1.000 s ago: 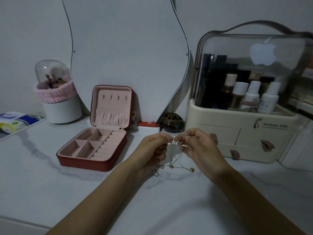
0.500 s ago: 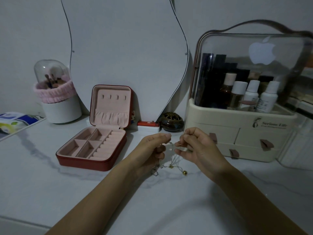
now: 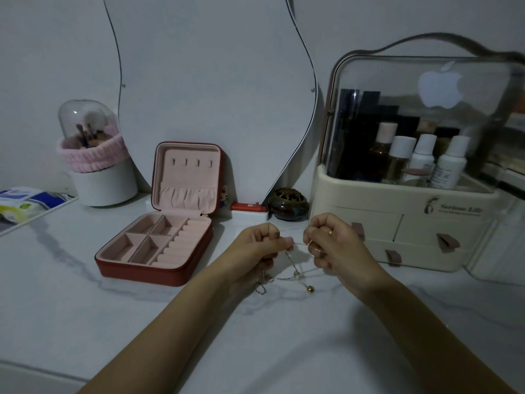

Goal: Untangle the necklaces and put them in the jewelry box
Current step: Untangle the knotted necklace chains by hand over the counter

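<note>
Left hand (image 3: 260, 245) and right hand (image 3: 331, 243) each pinch a strand of the tangled necklaces (image 3: 292, 273), held above the desk (image 3: 85, 322). Open jewelry box (image 3: 154, 245) holds nothing: untangling appears unfinished, storing not begun.

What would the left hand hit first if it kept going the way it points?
Probably the right hand: the left hand points its fingertips rightward along the chain stretched between them. Depth is hard to judge.
</note>
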